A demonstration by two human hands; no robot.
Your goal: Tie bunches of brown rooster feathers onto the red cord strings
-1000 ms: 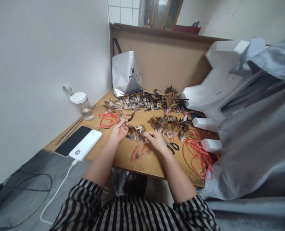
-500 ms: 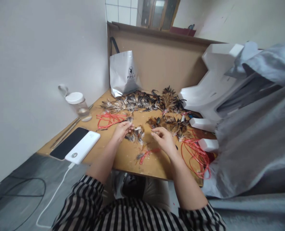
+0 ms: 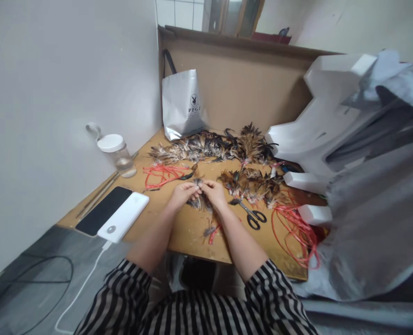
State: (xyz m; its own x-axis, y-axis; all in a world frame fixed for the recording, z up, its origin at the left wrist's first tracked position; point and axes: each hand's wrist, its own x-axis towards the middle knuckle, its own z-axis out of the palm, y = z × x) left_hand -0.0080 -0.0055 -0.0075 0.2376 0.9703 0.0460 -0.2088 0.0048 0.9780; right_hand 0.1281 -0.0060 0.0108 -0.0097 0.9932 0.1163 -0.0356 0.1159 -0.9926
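My left hand and my right hand meet over the middle of the wooden table, fingers pinched together on a small bunch of brown-black feathers that hangs between them. A red string with a feather tuft lies just below the hands. Black scissors rest to the right of my right hand. Behind the hands lies a long pile of feathers, and a second heap of feathers to the right.
Red strings lie left of the hands and red strings at the right edge. A phone and white power bank sit front left, a jar by the wall, a silver bag behind, white foam blocks right.
My right hand has come left from the table's middle to meet my left hand on the feather bunch. The scissors, hidden before, now show.
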